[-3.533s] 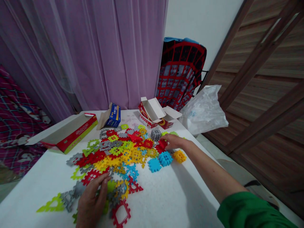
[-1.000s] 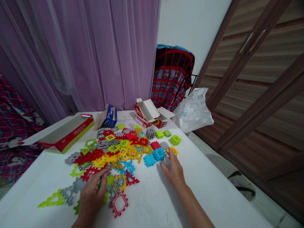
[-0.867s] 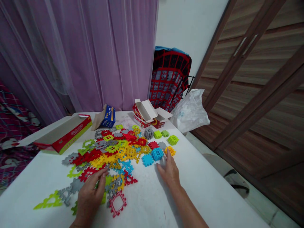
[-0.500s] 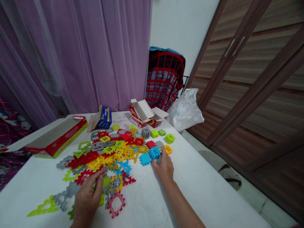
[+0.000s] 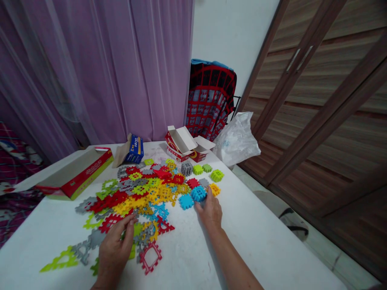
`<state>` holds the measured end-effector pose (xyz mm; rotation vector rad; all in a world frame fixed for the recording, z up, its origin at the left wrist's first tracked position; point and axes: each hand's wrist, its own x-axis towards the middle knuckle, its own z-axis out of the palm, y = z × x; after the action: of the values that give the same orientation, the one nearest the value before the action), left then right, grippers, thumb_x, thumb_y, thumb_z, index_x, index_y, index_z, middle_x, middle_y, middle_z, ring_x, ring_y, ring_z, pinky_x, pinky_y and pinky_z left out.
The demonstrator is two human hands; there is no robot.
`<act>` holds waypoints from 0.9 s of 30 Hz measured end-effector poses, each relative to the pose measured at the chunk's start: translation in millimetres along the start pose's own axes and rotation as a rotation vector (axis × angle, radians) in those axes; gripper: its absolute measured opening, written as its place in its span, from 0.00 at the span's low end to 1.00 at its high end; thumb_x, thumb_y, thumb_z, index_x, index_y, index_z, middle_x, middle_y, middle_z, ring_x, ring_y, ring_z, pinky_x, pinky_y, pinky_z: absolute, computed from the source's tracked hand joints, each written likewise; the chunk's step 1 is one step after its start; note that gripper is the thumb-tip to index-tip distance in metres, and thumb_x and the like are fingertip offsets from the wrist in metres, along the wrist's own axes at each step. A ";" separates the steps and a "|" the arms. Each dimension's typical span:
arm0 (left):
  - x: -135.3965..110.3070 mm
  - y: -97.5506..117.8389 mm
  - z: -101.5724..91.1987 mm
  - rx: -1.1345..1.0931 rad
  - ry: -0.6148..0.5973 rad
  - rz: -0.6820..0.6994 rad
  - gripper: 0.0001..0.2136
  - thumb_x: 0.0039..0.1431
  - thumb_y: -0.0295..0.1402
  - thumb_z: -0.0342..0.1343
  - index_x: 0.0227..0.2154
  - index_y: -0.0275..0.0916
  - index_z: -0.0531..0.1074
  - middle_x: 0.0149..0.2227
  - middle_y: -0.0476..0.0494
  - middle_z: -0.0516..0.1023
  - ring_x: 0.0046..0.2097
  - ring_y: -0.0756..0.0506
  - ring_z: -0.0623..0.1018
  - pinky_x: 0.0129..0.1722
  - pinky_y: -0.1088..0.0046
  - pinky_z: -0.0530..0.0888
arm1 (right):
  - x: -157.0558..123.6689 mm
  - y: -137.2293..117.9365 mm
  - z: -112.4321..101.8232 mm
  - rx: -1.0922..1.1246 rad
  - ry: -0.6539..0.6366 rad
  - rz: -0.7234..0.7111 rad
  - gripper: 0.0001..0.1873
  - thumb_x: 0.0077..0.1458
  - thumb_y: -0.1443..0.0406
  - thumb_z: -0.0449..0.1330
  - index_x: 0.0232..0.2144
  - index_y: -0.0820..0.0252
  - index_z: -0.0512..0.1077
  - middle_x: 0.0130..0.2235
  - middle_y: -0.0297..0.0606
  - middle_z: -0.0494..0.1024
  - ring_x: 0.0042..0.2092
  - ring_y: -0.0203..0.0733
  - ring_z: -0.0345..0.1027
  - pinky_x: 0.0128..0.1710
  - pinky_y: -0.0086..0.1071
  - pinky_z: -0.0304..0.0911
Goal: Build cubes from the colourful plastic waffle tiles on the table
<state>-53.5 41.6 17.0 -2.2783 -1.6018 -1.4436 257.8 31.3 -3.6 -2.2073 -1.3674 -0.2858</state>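
Observation:
On the right, my right hand [image 5: 211, 211] has its thumb and fingers around a small stack of blue square interlocking tiles [image 5: 198, 194], which rests on the table. Touching or very near that stack is a flat blue tile [image 5: 186, 201]. My left hand [image 5: 116, 243] hovers low over the near part of a loose pile of tiles, fingers loosely bent, a gap showing between thumb and forefinger and nothing visible in it. Under and around it lie a red tile [image 5: 110, 222], grey tiles [image 5: 96, 238] and a red square frame [image 5: 150, 258].
Several notched tiles, such as yellow ones [image 5: 153, 195], spread across the white table [image 5: 242, 249]. Small stacks in green [image 5: 217, 175] and grey [image 5: 186, 168] stand farther right. Opened boxes in red [image 5: 86, 172] and blue [image 5: 135, 149] line the back, near a white plastic bag [image 5: 237, 139].
The view has shifted slightly, so the table things appear a little farther right. Both hands keep nearly the same pose, the right one still at the blue stack.

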 end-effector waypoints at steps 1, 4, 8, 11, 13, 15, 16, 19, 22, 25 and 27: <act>0.5 1.1 -0.1 -0.003 0.003 -0.003 0.14 0.62 0.42 0.48 0.39 0.41 0.75 0.33 0.46 0.84 0.35 0.45 0.82 0.36 0.73 0.78 | -0.4 0.4 -0.3 -0.001 0.002 0.003 0.40 0.52 0.61 0.60 0.63 0.67 0.52 0.46 0.48 0.75 0.46 0.49 0.67 0.43 0.36 0.60; 0.9 3.3 0.0 -0.011 -0.006 -0.036 0.14 0.62 0.42 0.48 0.39 0.42 0.75 0.33 0.47 0.84 0.35 0.46 0.82 0.35 0.73 0.78 | -1.5 1.4 -1.7 -0.013 -0.003 0.015 0.40 0.51 0.61 0.61 0.63 0.67 0.52 0.43 0.47 0.76 0.43 0.49 0.68 0.41 0.36 0.59; -0.4 2.6 0.7 -0.011 -0.022 -0.091 0.14 0.61 0.43 0.48 0.38 0.43 0.76 0.34 0.48 0.84 0.36 0.45 0.82 0.37 0.72 0.78 | -2.5 2.1 -3.8 -0.012 -0.015 0.015 0.40 0.51 0.60 0.61 0.62 0.67 0.54 0.41 0.47 0.76 0.42 0.50 0.69 0.40 0.36 0.59; -1.2 0.4 2.3 -0.021 -0.030 -0.100 0.14 0.61 0.43 0.48 0.38 0.44 0.76 0.34 0.48 0.84 0.36 0.45 0.82 0.37 0.71 0.78 | -3.7 3.2 -5.5 -0.004 -0.024 0.021 0.39 0.51 0.60 0.61 0.62 0.65 0.54 0.40 0.45 0.76 0.42 0.50 0.69 0.40 0.36 0.59; -1.4 -0.9 3.5 -0.023 -0.026 -0.098 0.14 0.61 0.43 0.48 0.39 0.43 0.76 0.34 0.47 0.84 0.36 0.45 0.82 0.37 0.70 0.78 | -5.0 4.4 -6.7 0.001 -0.028 0.025 0.39 0.51 0.60 0.60 0.62 0.64 0.55 0.40 0.44 0.77 0.41 0.50 0.69 0.40 0.36 0.59; -1.3 -1.3 4.3 -0.018 -0.019 -0.096 0.15 0.60 0.44 0.48 0.38 0.43 0.76 0.34 0.47 0.84 0.35 0.45 0.82 0.37 0.70 0.78 | -6.4 5.8 -7.6 0.005 -0.032 0.035 0.38 0.51 0.60 0.61 0.62 0.64 0.55 0.39 0.44 0.77 0.41 0.50 0.69 0.40 0.36 0.59; -1.1 -1.1 4.3 -0.015 -0.018 -0.096 0.15 0.60 0.44 0.48 0.38 0.43 0.76 0.34 0.47 0.84 0.35 0.45 0.82 0.37 0.70 0.78 | -6.9 6.5 -8.1 0.008 -0.034 0.038 0.38 0.50 0.60 0.61 0.62 0.64 0.55 0.39 0.44 0.77 0.41 0.50 0.69 0.40 0.36 0.59; -0.1 0.6 2.7 -0.008 -0.020 -0.095 0.15 0.61 0.43 0.48 0.38 0.43 0.76 0.35 0.47 0.84 0.35 0.45 0.82 0.37 0.70 0.78 | -8.0 8.2 -9.3 0.020 -0.031 0.035 0.38 0.50 0.61 0.61 0.62 0.64 0.56 0.38 0.44 0.77 0.41 0.50 0.69 0.40 0.36 0.60; 0.8 2.4 0.8 -0.009 -0.024 -0.092 0.14 0.61 0.43 0.48 0.38 0.43 0.76 0.35 0.47 0.84 0.36 0.45 0.82 0.36 0.71 0.78 | -8.1 9.0 -10.5 0.035 -0.031 0.030 0.37 0.50 0.61 0.61 0.61 0.64 0.57 0.38 0.43 0.77 0.40 0.49 0.69 0.40 0.36 0.60; 0.9 2.8 0.4 -0.006 -0.019 -0.082 0.14 0.61 0.42 0.49 0.38 0.43 0.77 0.34 0.48 0.84 0.35 0.46 0.82 0.35 0.72 0.78 | -8.0 9.7 -11.4 0.061 -0.036 0.020 0.36 0.50 0.61 0.61 0.60 0.66 0.58 0.38 0.43 0.77 0.40 0.49 0.69 0.40 0.36 0.60; 0.7 2.6 0.9 -0.003 -0.006 -0.071 0.14 0.61 0.42 0.49 0.38 0.43 0.77 0.34 0.47 0.84 0.35 0.45 0.82 0.35 0.72 0.78 | -8.4 10.4 -11.7 0.078 -0.028 0.015 0.36 0.50 0.61 0.61 0.59 0.67 0.58 0.38 0.44 0.77 0.40 0.49 0.69 0.40 0.36 0.60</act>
<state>-50.9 41.3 18.2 -2.2521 -1.6998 -1.4563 264.1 15.0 -0.8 -2.1636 -1.3536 -0.1934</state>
